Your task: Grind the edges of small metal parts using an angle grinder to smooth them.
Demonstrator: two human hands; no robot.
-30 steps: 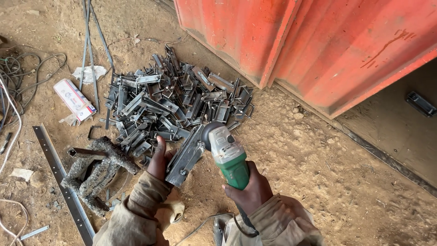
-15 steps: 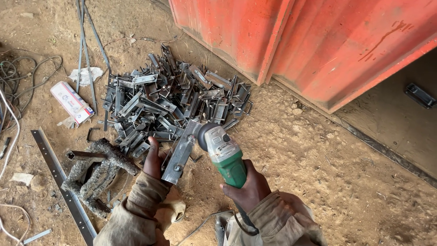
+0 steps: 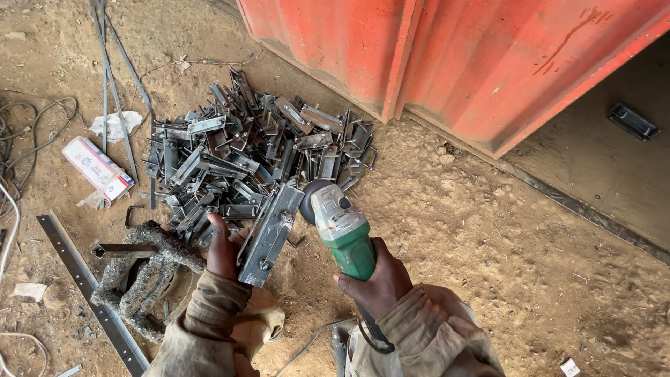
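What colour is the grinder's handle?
The angle grinder in the right hand has a green handle and a grey head, shown best in the head view.

The left hand [image 3: 222,250] grips a flat metal bracket [image 3: 271,234] from its left edge, tilting it up over the dirt ground [image 3: 474,230]. The right hand [image 3: 380,279] is wrapped around the green body of an angle grinder [image 3: 340,227], whose disc sits just beside the bracket's upper end. Beyond them lies a pile of similar brackets [image 3: 251,150], reaching to the foot of a red corrugated wall [image 3: 447,56]. Left of the pile lie a small white box [image 3: 98,169], thin rods [image 3: 115,77] and coiled wire [image 3: 28,139]. A rough, crusted stand [image 3: 143,269] and a flat steel strip [image 3: 87,286] lie by the left sleeve.
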